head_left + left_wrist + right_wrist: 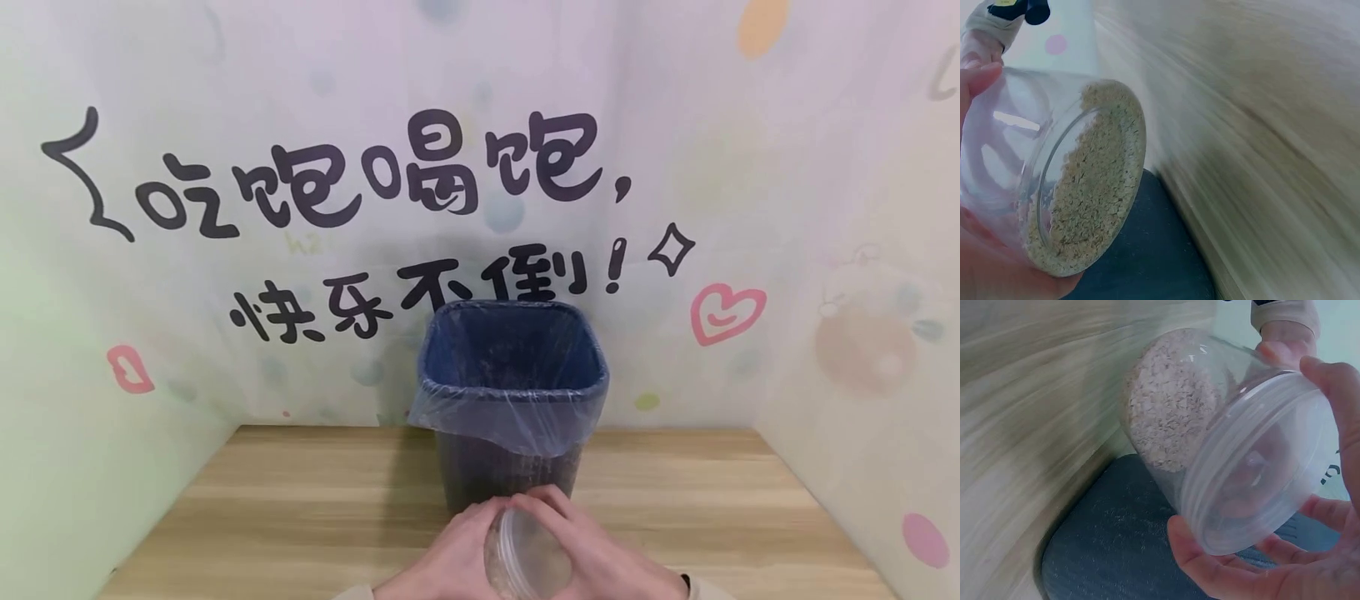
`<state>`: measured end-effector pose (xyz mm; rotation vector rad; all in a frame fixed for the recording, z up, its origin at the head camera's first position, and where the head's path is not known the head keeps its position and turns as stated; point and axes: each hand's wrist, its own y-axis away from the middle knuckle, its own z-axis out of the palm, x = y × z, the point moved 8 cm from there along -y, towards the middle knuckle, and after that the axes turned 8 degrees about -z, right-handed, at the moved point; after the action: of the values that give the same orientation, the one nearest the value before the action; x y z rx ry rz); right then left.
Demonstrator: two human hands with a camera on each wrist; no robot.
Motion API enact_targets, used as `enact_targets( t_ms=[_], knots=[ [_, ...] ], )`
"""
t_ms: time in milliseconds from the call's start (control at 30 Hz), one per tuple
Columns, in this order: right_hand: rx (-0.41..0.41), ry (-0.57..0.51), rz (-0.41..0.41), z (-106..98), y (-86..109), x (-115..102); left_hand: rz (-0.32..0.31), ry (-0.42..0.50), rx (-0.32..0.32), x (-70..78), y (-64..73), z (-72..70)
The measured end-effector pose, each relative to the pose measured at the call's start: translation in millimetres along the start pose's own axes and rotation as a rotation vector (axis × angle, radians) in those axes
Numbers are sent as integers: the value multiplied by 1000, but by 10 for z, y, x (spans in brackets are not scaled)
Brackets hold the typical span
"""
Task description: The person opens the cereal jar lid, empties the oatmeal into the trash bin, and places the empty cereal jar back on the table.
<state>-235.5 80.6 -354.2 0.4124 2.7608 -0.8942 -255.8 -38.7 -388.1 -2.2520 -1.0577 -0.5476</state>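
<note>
A clear plastic jar [536, 558] is held between both hands, low in the head view and in front of a dark blue bin. Pale, oat-like flakes [1169, 400] fill its lower part, and it leans over in both wrist views. On its mouth sits a translucent lid [1260, 469]. My left hand [453, 554] grips the jar's body, with its thumb and palm wrapped along the side in the left wrist view. Around the lid's rim curl the thumb and fingers of my right hand [600, 554]. Wood tabletop lies beneath the jar.
The blue bin [513, 471], with a thin clear bag [517, 421] folded over its rim, stands upright on the wooden table [675, 492] just beyond the hands. Behind it rises a pale wall [750, 167] with large dark writing and coloured shapes.
</note>
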Motion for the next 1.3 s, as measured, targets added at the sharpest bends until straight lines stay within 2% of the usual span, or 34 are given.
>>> enact_targets(
  t_ms=[100,200,267,367,467,600,700,833,933,1067,1300],
  knots=[
    [-32,30,-65,-43,-15,-56,16,12,-4,23,-18,27],
    [-58,80,-179,-92,-71,-120,17,34,5,35,-32,36],
    [-86,103,-199,-128,-95,-132,6,63,2,38,-41,42],
    [-126,149,-172,-157,-110,-121,-34,100,4,34,-46,35],
    [-115,228,-165,-167,-109,-129,-78,127,8,33,-42,9],
    [-58,313,-131,-137,-114,-108,-63,184,65,60,-41,-42],
    [-34,374,-49,-91,-100,-58,-25,223,110,87,-43,-71],
    [-8,457,7,-21,-69,-44,-11,242,107,107,-35,-77],
    [9,468,-10,21,-49,-61,1,240,85,124,-31,-77],
    [26,476,-74,43,-46,-97,18,242,54,139,-48,-79],
    [71,593,-203,60,-39,-158,19,238,9,123,-76,-43]
  ],
)
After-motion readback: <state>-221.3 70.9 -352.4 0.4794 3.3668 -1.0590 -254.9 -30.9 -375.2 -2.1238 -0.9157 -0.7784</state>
